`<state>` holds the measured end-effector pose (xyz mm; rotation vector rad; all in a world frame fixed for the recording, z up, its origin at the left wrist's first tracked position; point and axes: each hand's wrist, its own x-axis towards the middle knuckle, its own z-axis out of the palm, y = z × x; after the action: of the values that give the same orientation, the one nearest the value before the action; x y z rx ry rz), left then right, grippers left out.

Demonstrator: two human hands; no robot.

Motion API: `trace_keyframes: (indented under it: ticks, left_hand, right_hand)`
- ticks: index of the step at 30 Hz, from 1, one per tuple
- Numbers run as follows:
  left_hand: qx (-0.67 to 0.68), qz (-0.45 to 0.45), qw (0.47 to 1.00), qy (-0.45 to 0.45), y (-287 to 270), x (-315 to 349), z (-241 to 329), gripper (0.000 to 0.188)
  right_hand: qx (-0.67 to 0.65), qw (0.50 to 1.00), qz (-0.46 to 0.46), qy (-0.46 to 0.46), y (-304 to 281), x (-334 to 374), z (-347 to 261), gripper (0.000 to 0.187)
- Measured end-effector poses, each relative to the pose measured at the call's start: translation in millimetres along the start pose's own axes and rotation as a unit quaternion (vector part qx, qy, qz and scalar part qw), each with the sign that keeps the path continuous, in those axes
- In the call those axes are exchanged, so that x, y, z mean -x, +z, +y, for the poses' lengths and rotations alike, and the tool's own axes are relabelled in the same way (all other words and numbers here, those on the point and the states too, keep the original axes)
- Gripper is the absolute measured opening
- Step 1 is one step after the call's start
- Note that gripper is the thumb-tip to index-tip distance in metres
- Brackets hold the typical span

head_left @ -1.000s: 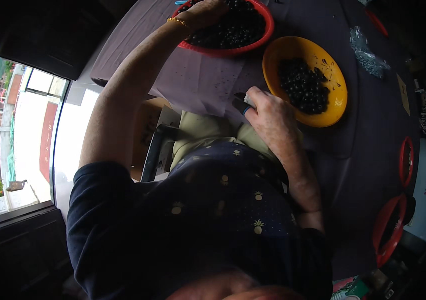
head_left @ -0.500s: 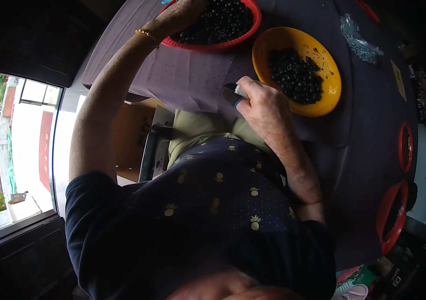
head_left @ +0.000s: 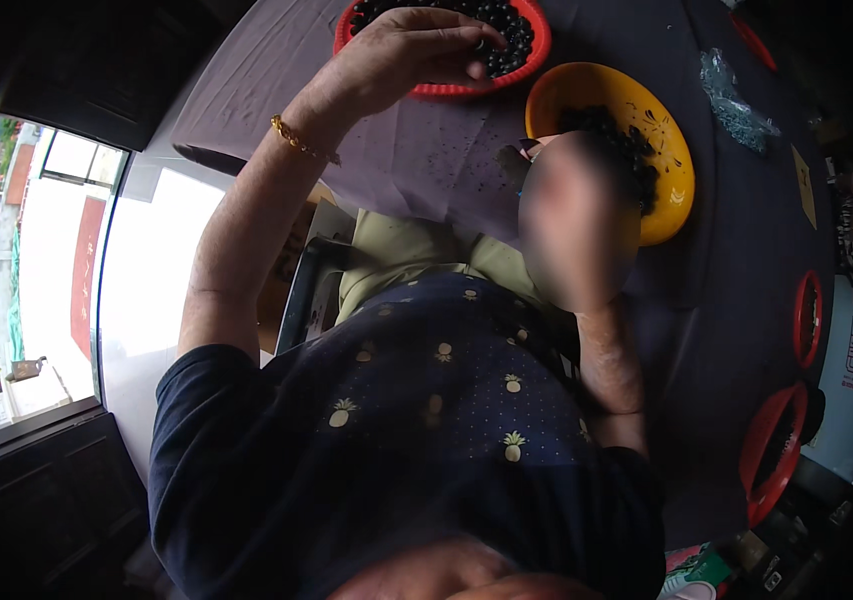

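Observation:
A red basin (head_left: 544, 50) full of small dark round berries (head_left: 516, 28) stands at the far edge of the table. My left hand (head_left: 411, 55), a gold bracelet at its wrist, is over the basin's near side. Its fingers are curled toward the thumb, and whatever lies between them is too small to make out. At the near left side of a yellow bowl (head_left: 684, 180) is my right hand (head_left: 581, 220), mostly lost in a blur. A small dark tool (head_left: 513, 160) pokes out at its fingertips. More dark berries (head_left: 591, 122) and dark scraps lie in the bowl, partly behind this hand.
A dark purple cloth (head_left: 426, 150) covers the table, with dark crumbs between basin and bowl. A clear crumpled plastic bag (head_left: 731, 100) lies right of the bowl. Red containers (head_left: 776, 455) stand along the right edge. A black chair arm (head_left: 311, 290) is at my left.
My left hand has drawn back from deep in the red basin toward the right and nearer me. My right hand has shifted right, closer over the yellow bowl, and is blurred now.

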<state>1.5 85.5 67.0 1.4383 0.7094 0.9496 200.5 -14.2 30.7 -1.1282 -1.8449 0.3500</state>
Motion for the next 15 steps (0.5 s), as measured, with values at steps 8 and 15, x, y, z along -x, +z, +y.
trace_keyframes:
  ticks: [8, 15]
  left_hand:
    - [0.385, 0.078, 0.919, 0.007, 92, 50, -35, 0.025]
    - [0.373, 0.116, 0.92, 0.027, 100, 56, -36, 0.023]
  right_hand:
    - [-0.099, 0.987, 0.123, -0.015, 7, 1, -3, 0.025]
    - [-0.013, 0.989, 0.135, -0.054, -1, 1, -9, 0.026]
